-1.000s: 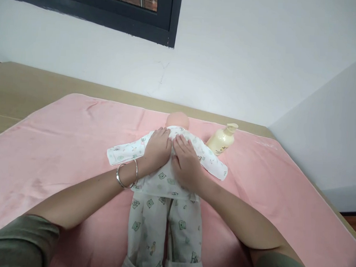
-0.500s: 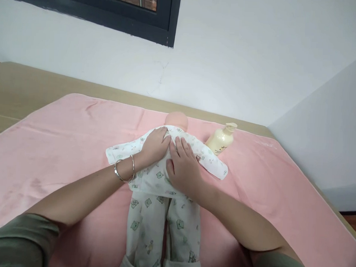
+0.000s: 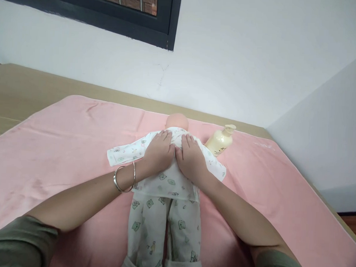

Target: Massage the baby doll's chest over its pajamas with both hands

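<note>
A baby doll (image 3: 177, 120) lies with its head away from me, its face out of sight. It wears a white top (image 3: 170, 184) and white trousers (image 3: 181, 228), both printed with small green animals. Flat on the left half of the upper back rests my left hand (image 3: 159, 151), fingers stretched out, a silver bangle (image 3: 125, 180) on that wrist. My right hand (image 3: 192, 155) lies flat on the right half, its fingers also extended. The thumbs come close together in the middle. Neither hand grips anything.
A cream pump bottle (image 3: 220, 141) leans by the doll's right-hand sleeve. Under everything spreads a pink mat (image 3: 260, 192) on a wooden surface (image 3: 35, 82). Behind rise a white wall (image 3: 228, 65) and a dark window frame (image 3: 161, 34).
My right hand has moved up the doll's back, level with the left. My left hand has shifted slightly right, and its fingers now point farther forward.
</note>
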Motion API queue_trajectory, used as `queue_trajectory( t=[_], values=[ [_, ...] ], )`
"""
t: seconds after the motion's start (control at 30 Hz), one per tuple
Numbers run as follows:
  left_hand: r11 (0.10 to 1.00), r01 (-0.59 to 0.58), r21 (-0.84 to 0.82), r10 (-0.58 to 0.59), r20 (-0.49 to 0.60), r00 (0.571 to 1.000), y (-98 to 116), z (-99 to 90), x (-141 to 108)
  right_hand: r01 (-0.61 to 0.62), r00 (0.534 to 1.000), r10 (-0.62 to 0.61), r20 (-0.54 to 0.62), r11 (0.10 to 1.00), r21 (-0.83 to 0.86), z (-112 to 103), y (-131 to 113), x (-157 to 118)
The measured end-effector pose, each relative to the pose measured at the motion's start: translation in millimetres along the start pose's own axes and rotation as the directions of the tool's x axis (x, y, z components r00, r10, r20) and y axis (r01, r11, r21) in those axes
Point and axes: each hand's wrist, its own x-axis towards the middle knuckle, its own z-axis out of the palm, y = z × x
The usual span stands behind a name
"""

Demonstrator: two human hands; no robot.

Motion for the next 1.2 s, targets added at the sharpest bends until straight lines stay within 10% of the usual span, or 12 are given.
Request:
queue_trajectory(
  t=[0.2, 0.5, 0.83, 1.2],
  values=[
    [0.990, 0.137, -0.026, -0.135, 0.046, 0.990, -11.2, -5.7, 14.7, 0.130, 0.991, -0.129, -0.025, 0.991, 0.014, 0.2, -14.5, -21.8],
    [0.998, -0.058, 0.030, 0.058, -0.013, 0.998, 20.3, -4.2, -12.7, -0.042, 0.999, 0.040, 0.030, 0.995, 0.091, 7.0, 28.0, 37.9],
    [0.992, 0.122, -0.036, -0.123, -0.037, 0.992, -10.4, 11.6, 7.9, 0.178, 0.984, -0.178, 0.006, 0.980, -0.088, -4.0, -26.3, -34.8],
    [0.983, 0.137, -0.125, -0.144, -0.045, 0.989, -7.3, 13.9, 4.3, -0.014, 0.997, 0.004, 0.071, 0.991, 0.137, 8.1, 16.6, 28.2]
  ],
)
